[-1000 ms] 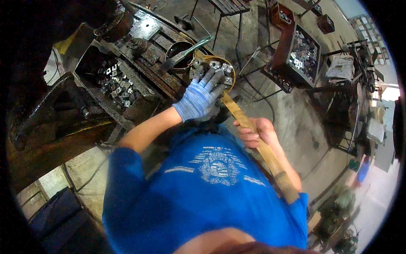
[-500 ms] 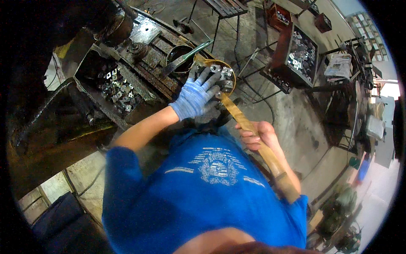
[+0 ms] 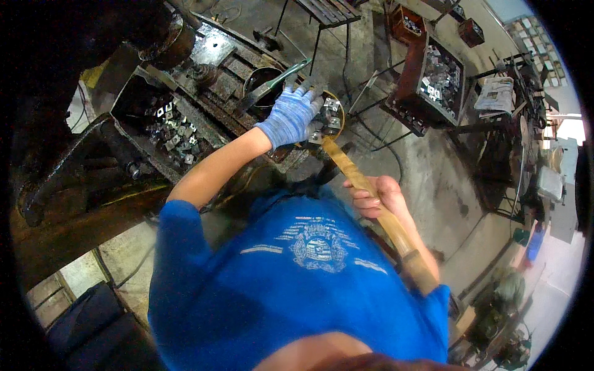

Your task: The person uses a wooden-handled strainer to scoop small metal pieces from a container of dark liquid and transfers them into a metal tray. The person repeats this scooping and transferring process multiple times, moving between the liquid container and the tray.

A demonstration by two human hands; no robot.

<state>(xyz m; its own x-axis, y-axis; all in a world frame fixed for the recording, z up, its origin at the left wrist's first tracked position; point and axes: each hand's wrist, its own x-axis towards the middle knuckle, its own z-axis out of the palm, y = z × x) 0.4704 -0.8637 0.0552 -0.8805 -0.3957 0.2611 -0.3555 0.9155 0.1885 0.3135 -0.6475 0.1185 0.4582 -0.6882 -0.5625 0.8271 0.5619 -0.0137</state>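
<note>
1. Two hands, apart: left hand (image 3: pixel 288 119) gloved, palm down, fingers spread; right hand (image 3: pixel 376 198) bare, fingers wrapped around a wooden strip (image 3: pixel 344 161).
2. Change: over the last half second the left hand has slid farther out from the body, fingertips now about level with the far side of the round container (image 3: pixel 342 117).
3. Metal pieces (image 3: pixel 332 110) are in that container, just right of the left hand and beyond the right hand. The glove now hides the container's left part; pieces on the right side remain uncovered.
4. Meaning for the work: the left hand's reach seems to have shifted from the near pieces to the far-left edge. Anything pinched under the fingertips? Cannot tell, they're blurred.
5. Right hand: no clear change, same hold. The strip's far end meets the container's near edge; whether joined, cannot tell.
6. Green-handled brush (image 3: pixel 272 85) lies across the dark pot (image 3: pixel 258 76), just left of the left fingertips; contact cannot be told.
7. Farther left of the left hand: metal bin (image 3: pixel 201 119) with more small pieces. Well beyond the right hand, to its right: red-brown box (image 3: pixel 411 77), also holding pieces.
</note>
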